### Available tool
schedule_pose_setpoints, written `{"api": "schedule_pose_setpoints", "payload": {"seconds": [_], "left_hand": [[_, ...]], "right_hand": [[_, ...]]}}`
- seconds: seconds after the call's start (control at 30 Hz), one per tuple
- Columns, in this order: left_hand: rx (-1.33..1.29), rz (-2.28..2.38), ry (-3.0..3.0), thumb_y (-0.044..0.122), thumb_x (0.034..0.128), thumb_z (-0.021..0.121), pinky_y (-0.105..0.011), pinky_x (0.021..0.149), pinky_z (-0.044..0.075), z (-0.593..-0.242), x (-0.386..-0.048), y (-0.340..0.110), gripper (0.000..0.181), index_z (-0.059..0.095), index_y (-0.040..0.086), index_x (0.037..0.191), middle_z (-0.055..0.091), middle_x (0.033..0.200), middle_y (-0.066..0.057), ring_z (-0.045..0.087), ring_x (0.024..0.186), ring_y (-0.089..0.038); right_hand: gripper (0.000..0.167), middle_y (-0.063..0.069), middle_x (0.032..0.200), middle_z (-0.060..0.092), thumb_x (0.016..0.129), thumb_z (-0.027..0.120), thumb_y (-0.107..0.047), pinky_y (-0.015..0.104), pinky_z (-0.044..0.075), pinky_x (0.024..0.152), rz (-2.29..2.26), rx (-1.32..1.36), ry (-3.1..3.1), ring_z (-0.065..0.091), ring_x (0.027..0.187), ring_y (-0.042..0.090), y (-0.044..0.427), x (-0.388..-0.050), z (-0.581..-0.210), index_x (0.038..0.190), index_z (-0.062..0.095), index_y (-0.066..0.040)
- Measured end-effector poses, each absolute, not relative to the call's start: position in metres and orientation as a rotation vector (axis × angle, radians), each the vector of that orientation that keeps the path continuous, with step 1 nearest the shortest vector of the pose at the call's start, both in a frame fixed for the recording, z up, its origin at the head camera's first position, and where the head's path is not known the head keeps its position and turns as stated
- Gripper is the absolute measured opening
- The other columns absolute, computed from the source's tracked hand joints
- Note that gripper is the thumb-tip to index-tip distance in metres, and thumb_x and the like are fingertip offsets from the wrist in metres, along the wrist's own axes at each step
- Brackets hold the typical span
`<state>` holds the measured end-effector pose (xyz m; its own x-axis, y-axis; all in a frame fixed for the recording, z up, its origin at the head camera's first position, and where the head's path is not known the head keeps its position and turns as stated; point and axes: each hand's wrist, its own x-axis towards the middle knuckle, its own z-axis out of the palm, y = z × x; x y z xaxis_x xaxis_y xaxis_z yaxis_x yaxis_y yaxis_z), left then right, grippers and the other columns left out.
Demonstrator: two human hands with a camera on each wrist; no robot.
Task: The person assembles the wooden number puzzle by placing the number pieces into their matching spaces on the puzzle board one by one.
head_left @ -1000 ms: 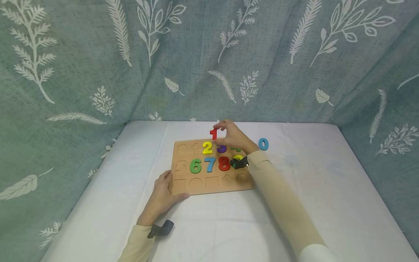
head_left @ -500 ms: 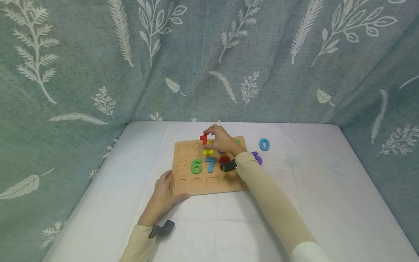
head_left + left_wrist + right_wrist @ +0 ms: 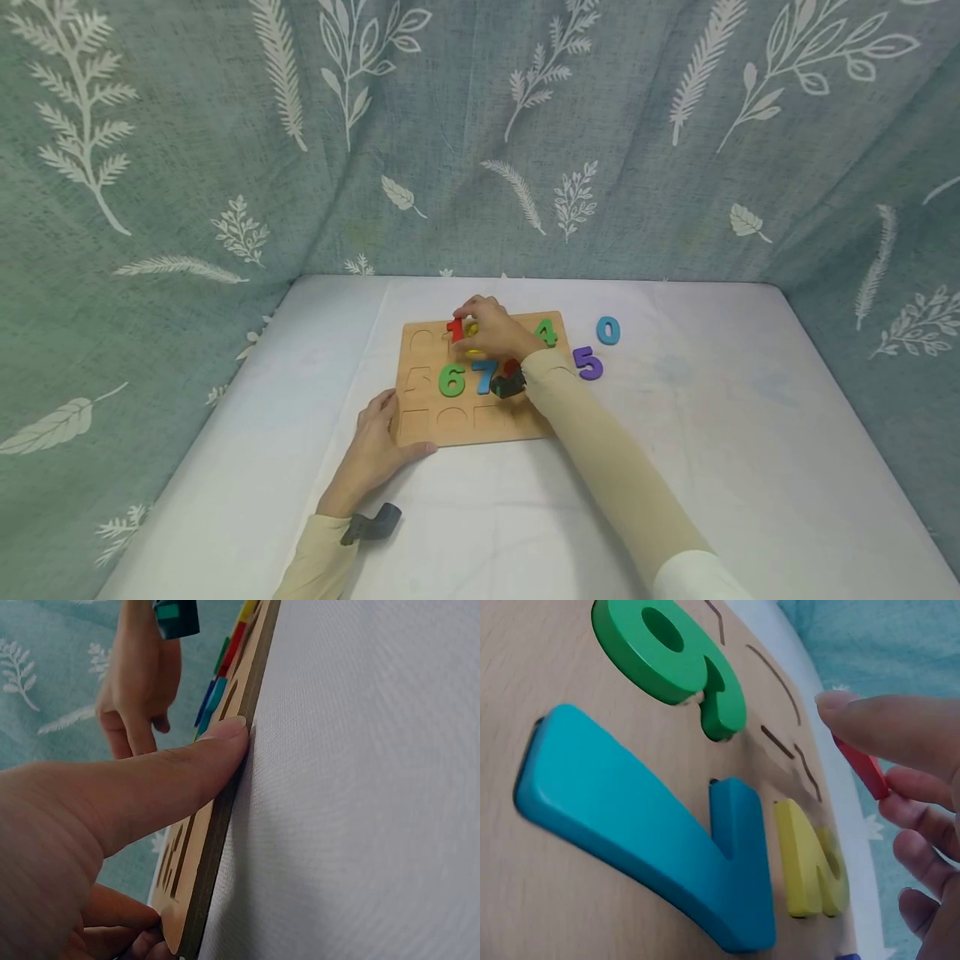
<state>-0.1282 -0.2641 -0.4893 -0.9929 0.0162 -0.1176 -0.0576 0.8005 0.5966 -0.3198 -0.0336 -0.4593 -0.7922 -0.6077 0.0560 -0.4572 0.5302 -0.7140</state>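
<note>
A wooden number puzzle board [image 3: 510,422] lies on the table. My left hand [image 3: 378,446] holds its near left corner, thumb [image 3: 214,750] on the front edge and fingers at the left edge. My right hand [image 3: 491,332] pinches a red number 1 piece [image 3: 456,330] between thumb and fingers, above the board's top row near the 1-shaped recess. In the right wrist view the red piece [image 3: 862,766] is held apart from the board. Green 6 [image 3: 452,381], blue 7 [image 3: 483,377], yellow 2 [image 3: 810,862] and green 4 [image 3: 546,333] pieces sit on the board; the right hand and arm hide others.
A purple 5 piece [image 3: 588,363] and a blue 0 piece [image 3: 608,331] lie on the white tablecloth [image 3: 712,417] right of the board. Patterned green fabric [image 3: 465,150] hangs behind and at the sides. Outlined recesses show along the board's left and front.
My right hand has moved left and slightly toward me with the red 1 piece, from above the board's back edge to near the 1 recess. The left hand stays at its corner.
</note>
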Motion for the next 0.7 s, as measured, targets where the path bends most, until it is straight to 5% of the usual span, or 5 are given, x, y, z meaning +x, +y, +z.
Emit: {"api": "schedule_pose_setpoints", "payload": {"seconds": [0.7], "left_hand": [[-0.042,0.971,2.862,0.048,0.078,0.089,-0.061,0.123,0.034,-0.488,-0.127,-0.261,0.119,0.023,-0.004,0.162,0.023,0.168,-0.021,0.025,0.154,-0.041]], "right_hand": [[0.06,0.011,0.146,0.055,0.089,0.083,-0.034,0.055,0.034,0.118,-0.9,-0.944,2.627,0.044,0.133,0.034,-0.045,-0.317,-0.466,0.14,0.065,-0.007]]}}
